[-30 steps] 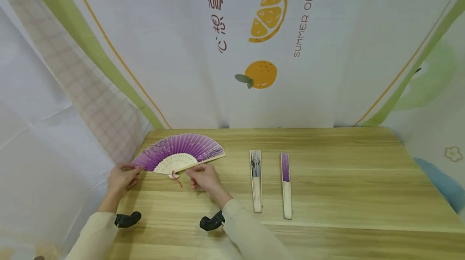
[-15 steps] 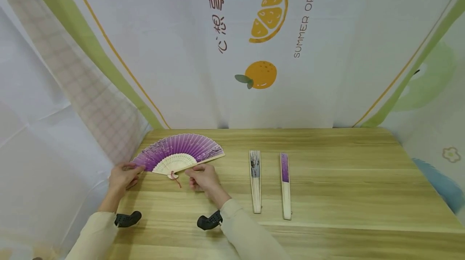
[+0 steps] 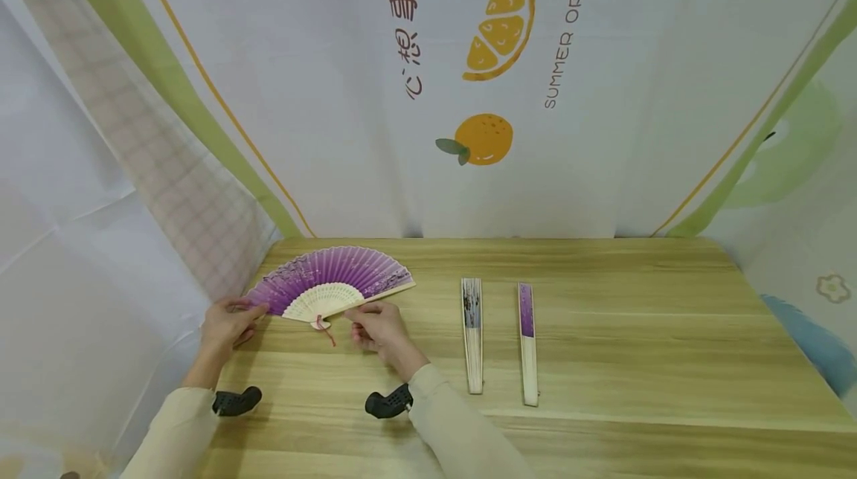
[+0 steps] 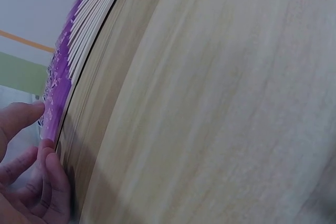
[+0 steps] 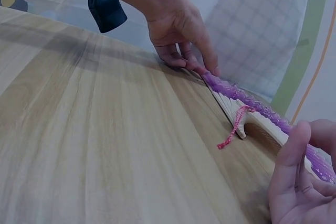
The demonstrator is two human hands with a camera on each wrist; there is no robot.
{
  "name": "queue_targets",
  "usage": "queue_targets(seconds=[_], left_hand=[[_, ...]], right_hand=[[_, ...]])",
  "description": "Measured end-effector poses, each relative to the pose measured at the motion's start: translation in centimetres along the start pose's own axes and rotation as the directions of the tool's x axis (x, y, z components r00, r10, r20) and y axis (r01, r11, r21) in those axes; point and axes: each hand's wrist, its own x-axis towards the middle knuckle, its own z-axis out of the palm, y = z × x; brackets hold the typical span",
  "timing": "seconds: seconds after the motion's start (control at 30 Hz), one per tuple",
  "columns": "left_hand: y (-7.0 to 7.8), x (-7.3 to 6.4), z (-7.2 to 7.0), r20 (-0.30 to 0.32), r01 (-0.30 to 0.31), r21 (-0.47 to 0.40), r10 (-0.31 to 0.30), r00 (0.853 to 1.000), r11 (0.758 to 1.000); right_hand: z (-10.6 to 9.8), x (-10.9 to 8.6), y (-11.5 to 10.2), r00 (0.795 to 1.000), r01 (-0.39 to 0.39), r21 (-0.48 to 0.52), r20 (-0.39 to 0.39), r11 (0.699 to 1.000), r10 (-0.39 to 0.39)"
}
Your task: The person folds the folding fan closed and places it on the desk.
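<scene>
A purple folding fan (image 3: 338, 271) stands spread at the table's left, pleated cloth away from the person, pale ribs towards them. My left hand (image 3: 226, 326) pinches its left end; in the left wrist view the thumb and fingers (image 4: 48, 177) lie on either side of the purple cloth. With thumb and index finger, my right hand (image 3: 380, 330) pinches the pale outer stick on the other side, near the pivot. From the pivot hangs a red cord tassel (image 5: 239, 121). The right wrist view shows the fan low over the wood, both hands at its edges.
Two folded fans lie side by side right of the right hand: one grey with dark print (image 3: 472, 338), one purple (image 3: 527, 352). The wooden table (image 3: 636, 360) meets a printed curtain (image 3: 569, 189) behind. Another curtain (image 3: 194, 211) hangs close by the left hand.
The right hand's fingertips have shifted slightly right along the outer stick. The fan stays spread, and the left hand keeps its pinch in the same place.
</scene>
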Motion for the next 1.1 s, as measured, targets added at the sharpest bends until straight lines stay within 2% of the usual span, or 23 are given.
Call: queue_targets(seconds=[0.3, 0.7, 1.1], left_hand=[[0.1, 0.1, -0.3, -0.005, 0.016, 0.001, -0.016, 1.0, 1.0], [0.0, 0.3, -0.1, -0.011, -0.004, 0.0, 0.004, 1.0, 1.0], [0.0, 0.0, 0.0, -0.043, -0.029, 0.016, 0.03, 0.999, 0.999]], right_hand=[[-0.2, 0.5, -0.1, 0.999, 0.006, 0.067, -0.04, 0.998, -0.004], [-0.2, 0.6, -0.3, 0.999, -0.01, 0.066, -0.038, 0.998, 0.013], [-1.6, 0.9, -1.2, 0.997, 0.007, 0.047, -0.079, 0.999, -0.004]])
